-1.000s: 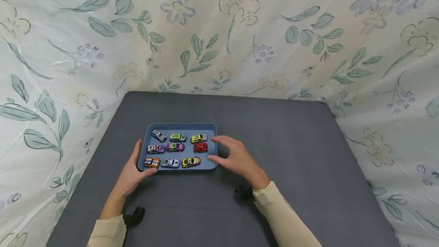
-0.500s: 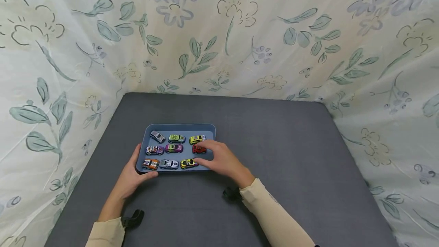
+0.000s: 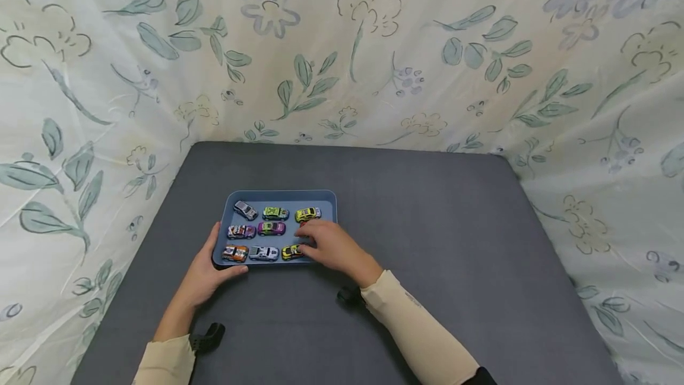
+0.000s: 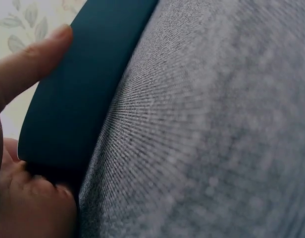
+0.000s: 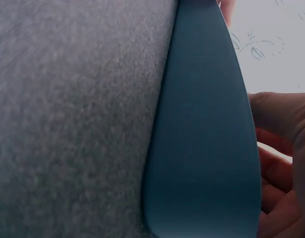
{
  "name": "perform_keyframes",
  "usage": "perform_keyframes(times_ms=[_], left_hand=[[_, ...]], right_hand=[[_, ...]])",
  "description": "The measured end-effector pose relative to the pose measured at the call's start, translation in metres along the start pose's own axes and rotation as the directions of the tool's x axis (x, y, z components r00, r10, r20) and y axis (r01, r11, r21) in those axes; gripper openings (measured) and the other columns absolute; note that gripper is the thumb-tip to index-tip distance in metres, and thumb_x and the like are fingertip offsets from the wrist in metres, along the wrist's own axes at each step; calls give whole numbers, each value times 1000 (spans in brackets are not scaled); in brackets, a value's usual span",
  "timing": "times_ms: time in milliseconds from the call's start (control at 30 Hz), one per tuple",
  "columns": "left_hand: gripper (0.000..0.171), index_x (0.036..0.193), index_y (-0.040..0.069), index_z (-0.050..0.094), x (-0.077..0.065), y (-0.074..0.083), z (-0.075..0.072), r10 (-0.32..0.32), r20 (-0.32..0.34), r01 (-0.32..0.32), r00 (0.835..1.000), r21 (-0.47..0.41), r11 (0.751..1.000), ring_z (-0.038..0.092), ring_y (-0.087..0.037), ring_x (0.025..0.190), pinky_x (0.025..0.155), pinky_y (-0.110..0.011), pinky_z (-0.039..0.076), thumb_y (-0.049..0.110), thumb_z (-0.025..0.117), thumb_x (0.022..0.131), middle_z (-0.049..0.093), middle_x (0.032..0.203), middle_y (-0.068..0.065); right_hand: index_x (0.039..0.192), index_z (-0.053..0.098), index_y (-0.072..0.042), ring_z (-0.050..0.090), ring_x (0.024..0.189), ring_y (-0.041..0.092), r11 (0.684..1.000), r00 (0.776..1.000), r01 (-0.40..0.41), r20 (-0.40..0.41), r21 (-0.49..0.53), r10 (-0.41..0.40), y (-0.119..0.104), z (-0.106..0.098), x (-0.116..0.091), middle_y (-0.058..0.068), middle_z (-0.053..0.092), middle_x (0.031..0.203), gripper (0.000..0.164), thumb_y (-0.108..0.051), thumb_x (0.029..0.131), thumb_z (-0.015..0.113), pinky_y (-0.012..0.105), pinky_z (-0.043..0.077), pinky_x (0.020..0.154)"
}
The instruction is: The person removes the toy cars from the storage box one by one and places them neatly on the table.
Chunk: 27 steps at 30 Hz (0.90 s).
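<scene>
A blue tray (image 3: 283, 196) carries several small toy cars in three rows. My left hand (image 3: 202, 272) grips its near left corner, thumb (image 4: 51, 47) along the front wall and the other fingers curled at the side. My right hand (image 3: 336, 248) reaches over the right part of the tray, thumb and index finger apart. Only a sliver of the red toy car (image 3: 302, 224) shows past this hand. The thumb overlaps a yellow-and-black toy car (image 3: 290, 252). In the right wrist view, the tray wall (image 5: 204, 124) partly hides the fingers.
A purple-green toy car (image 3: 271, 229) and a white-purple one (image 3: 241, 232) share the middle row. A yellow toy car (image 3: 307, 214) sits at the back right. The grey table (image 3: 427, 224) is bordered by a flowered curtain (image 3: 374, 76).
My right hand has moved left from the tray's right rim to over the red toy car, mostly covering it. The left hand stays at the tray's corner.
</scene>
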<state>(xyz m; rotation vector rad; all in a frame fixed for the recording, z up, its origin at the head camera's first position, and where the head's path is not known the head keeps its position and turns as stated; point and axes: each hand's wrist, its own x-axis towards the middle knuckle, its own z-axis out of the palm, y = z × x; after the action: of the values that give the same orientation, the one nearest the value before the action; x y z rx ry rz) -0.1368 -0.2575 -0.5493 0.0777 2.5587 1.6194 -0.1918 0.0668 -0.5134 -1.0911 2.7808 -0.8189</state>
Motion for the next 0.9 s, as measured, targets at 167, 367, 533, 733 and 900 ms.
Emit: perform_keyframes(times_ms=[167,367,533,733,900], left_hand=[[126,175,8,-1,1,-1,-2,-3,-12,4,1000,46,999,13,-52,161,124,-71,16,17,92,90,15,176,-30],[124,175,8,1,0,-1,-1,-18,-20,20,1000,78,997,15,-53,160,123,-73,18,22,91,91,17,175,-31],[125,175,8,2,1,-1,0,-14,-20,16,1000,75,997,14,-52,161,124,-72,17,24,92,90,17,175,-30],[125,175,8,2,1,-3,0,-17,-23,19,1000,80,997,15,-53,160,123,-72,18,25,92,90,17,175,-30],[125,175,8,2,0,-3,0,-22,-24,24,999,84,996,16,-53,160,123,-72,18,26,92,90,18,175,-30]], right_hand=[[126,82,-13,68,107,13,998,999,16,28,-63,-14,-2,3,6,-1,75,119,29,-26,100,83,29,55,97],[119,84,-16,70,110,11,989,998,27,56,-145,-19,-3,9,9,-4,78,117,23,-27,99,84,31,54,101],[117,84,-17,69,104,9,987,998,11,61,-158,-1,-2,13,9,-5,77,112,22,-29,97,86,30,55,98],[115,84,-16,68,103,10,987,998,-3,63,-163,14,-4,12,9,-4,77,110,22,-27,96,87,31,55,98],[115,85,-16,68,105,12,986,998,-4,69,-166,16,-4,13,9,-4,77,110,21,-26,96,87,31,54,100]])
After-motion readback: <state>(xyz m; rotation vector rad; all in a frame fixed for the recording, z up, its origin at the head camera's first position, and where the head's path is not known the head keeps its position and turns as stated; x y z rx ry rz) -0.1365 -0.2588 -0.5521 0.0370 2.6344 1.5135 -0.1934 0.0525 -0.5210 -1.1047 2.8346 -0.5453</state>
